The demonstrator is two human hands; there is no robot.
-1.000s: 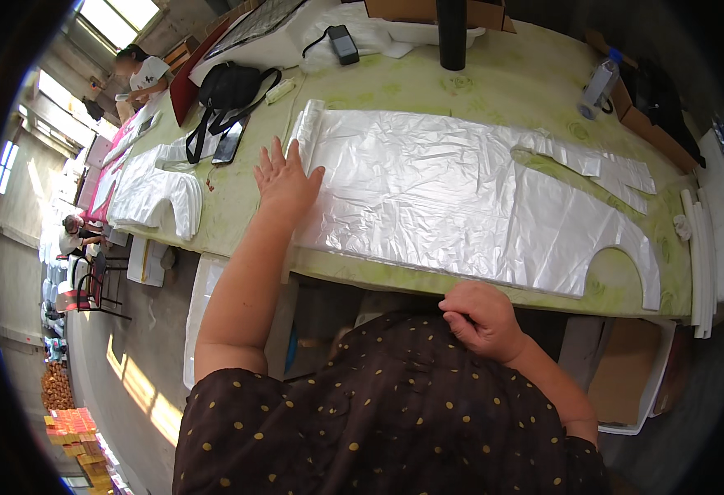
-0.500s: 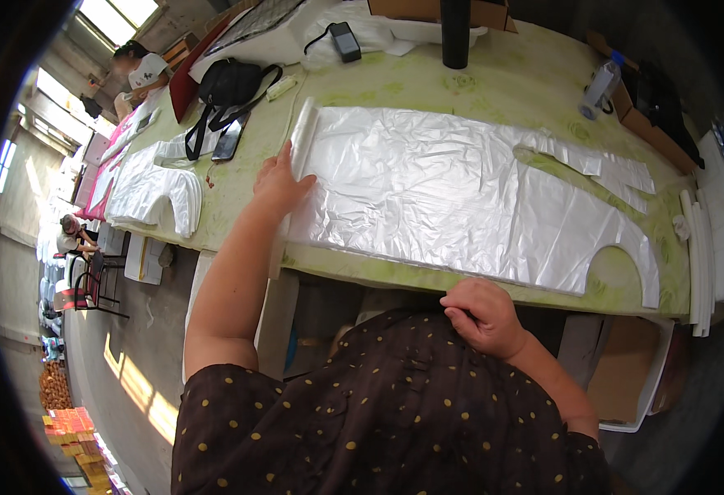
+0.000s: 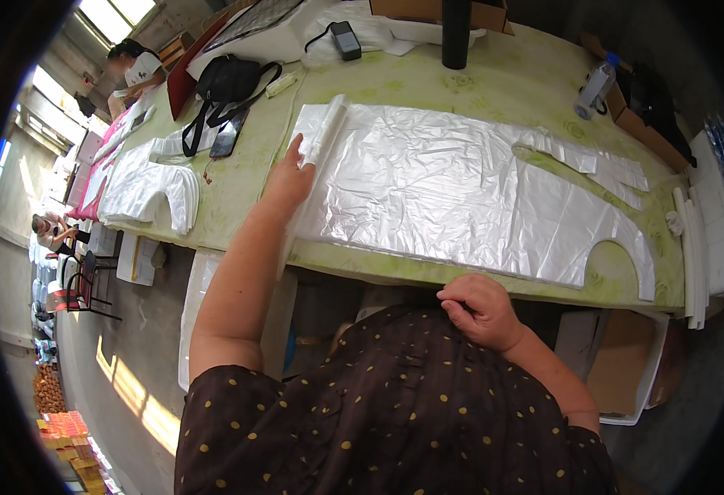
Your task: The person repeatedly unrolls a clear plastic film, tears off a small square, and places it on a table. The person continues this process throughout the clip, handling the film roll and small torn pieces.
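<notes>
Across the green counter (image 3: 378, 78) lies plastic film (image 3: 420, 190); toward the counter's left, the left hand (image 3: 288, 180) meets it, fingers (image 3: 295, 148) parted; by the counter's near edge, the right hand (image 3: 484, 313) curls loosely.

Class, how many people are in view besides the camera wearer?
2: one person at upper left, beyond the black bag; another person lower down, near the left edge. More may be hidden.
</notes>
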